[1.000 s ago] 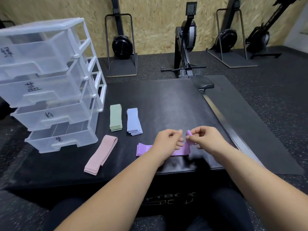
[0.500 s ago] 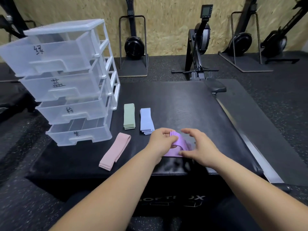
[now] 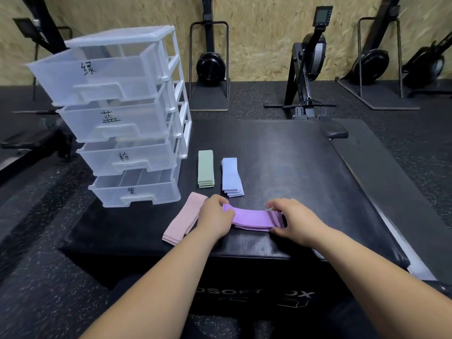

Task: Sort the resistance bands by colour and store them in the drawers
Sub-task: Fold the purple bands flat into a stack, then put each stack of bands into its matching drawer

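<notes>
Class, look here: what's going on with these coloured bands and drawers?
A person is sorting resistance bands on a black box. The left hand and right hand grip opposite ends of the purple bands, which lie flat. The green bands and blue bands sit stacked behind, the pink bands to the left. The drawer unit beside them has its drawers pulled out; no stack is stored yet.

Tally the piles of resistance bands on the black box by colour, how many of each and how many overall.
Green pile: 1
Blue pile: 1
Pink pile: 1
Purple pile: 1, gripped at its ends by the left hand and the right hand
Total: 4 piles
</notes>
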Demonstrator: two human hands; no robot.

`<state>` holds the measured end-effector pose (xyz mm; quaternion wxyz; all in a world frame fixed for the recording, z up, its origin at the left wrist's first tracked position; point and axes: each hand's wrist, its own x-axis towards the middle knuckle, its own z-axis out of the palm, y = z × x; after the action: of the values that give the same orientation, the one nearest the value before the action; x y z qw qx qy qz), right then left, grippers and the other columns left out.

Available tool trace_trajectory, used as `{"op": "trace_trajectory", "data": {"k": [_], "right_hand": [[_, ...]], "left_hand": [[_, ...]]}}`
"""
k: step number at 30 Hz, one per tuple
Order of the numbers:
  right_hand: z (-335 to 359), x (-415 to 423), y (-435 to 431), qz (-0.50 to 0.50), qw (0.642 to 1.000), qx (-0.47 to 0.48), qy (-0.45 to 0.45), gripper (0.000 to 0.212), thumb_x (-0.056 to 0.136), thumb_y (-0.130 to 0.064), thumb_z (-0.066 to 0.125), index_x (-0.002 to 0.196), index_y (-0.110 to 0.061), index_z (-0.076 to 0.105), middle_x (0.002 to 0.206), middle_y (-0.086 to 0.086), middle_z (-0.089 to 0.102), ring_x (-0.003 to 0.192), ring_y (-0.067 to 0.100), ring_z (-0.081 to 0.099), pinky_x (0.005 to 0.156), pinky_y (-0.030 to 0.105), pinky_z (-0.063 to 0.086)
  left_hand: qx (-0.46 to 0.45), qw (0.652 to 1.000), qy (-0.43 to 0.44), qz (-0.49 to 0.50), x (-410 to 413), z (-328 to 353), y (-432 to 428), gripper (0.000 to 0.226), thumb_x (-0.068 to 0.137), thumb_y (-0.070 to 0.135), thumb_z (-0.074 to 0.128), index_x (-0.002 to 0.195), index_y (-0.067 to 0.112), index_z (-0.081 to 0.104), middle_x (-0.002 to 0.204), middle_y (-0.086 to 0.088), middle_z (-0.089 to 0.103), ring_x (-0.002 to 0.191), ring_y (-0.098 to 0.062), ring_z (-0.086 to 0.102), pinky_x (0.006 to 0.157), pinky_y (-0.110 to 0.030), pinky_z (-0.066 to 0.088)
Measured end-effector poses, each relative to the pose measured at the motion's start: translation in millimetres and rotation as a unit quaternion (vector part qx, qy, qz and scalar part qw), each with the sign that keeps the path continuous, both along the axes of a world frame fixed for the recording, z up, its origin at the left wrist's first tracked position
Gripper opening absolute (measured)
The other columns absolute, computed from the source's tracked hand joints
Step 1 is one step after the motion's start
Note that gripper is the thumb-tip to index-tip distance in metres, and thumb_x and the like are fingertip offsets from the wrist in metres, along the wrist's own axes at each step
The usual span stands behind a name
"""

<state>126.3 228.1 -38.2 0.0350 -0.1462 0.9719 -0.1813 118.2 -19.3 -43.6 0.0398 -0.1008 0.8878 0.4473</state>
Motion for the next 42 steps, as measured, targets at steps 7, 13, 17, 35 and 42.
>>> {"op": "trace_trajectory", "data": {"k": [7, 13, 17, 35, 42], "right_hand": [[-15, 4, 1, 0.029, 0.999, 0.029, 0.022, 0.041, 0.083, -0.058, 0.077, 0.116, -0.04, 0.062, 0.115, -0.016, 0.052, 0.111, 0.012, 0.048, 0.087, 0.031, 0.048], [-17, 1, -4, -0.087, 0.996, -0.006, -0.004, 0.031, 0.095, -0.043, 0.07, 0.126, -0.042, 0.065, 0.107, -0.006, 0.052, 0.104, 0.02, 0.058, 0.081, 0.031, 0.044], [-16, -8, -10, -0.175, 0.982, -0.016, -0.069, 0.056, 0.089, -0.038, 0.076, 0.137, -0.025, 0.051, 0.106, 0.002, 0.071, 0.11, 0.029, 0.065, 0.09, 0.037, 0.051], [54, -44, -22, -0.083, 0.912, -0.399, -0.039, 0.041, 0.085, 0.006, 0.071, 0.109, -0.026, 0.066, 0.089, -0.002, 0.065, 0.072, 0.016, 0.062, 0.07, 0.033, 0.054], [-2, -54, -35, -0.115, 0.968, -0.215, -0.064, 0.039, 0.084, -0.002, 0.075, 0.113, -0.026, 0.066, 0.1, -0.003, 0.07, 0.068, 0.008, 0.062, 0.062, 0.005, 0.044]], "left_hand": [[-0.25, 0.96, 0.067, -0.108, 1, -18, 7, 0.034, 0.094, 0.006, 0.053, 0.127, 0.015, 0.053, 0.122, -0.011, 0.051, 0.107, -0.034, 0.056, 0.089, -0.045, 0.049], [-0.379, 0.873, 0.207, -0.227, -9, -21, 10, 0.019, 0.095, 0.019, 0.057, 0.11, 0.021, 0.068, 0.121, -0.004, 0.058, 0.114, -0.033, 0.051, 0.088, -0.043, 0.041], [-0.396, 0.869, 0.176, -0.24, -10, -18, 11, 0.023, 0.102, 0.037, 0.051, 0.114, 0.023, 0.066, 0.117, -0.002, 0.061, 0.113, -0.028, 0.051, 0.094, -0.043, 0.043], [0.193, 0.959, -0.041, -0.202, -14, 17, -8, 0.036, 0.085, 0.016, 0.084, 0.119, 0.022, 0.072, 0.099, -0.003, 0.08, 0.08, -0.01, 0.071, 0.079, -0.028, 0.058], [-0.012, 0.989, -0.065, -0.131, 2, -2, 1, 0.041, 0.084, 0.026, 0.083, 0.12, 0.024, 0.065, 0.109, 0.0, 0.072, 0.099, -0.02, 0.07, 0.086, -0.031, 0.055]]}}
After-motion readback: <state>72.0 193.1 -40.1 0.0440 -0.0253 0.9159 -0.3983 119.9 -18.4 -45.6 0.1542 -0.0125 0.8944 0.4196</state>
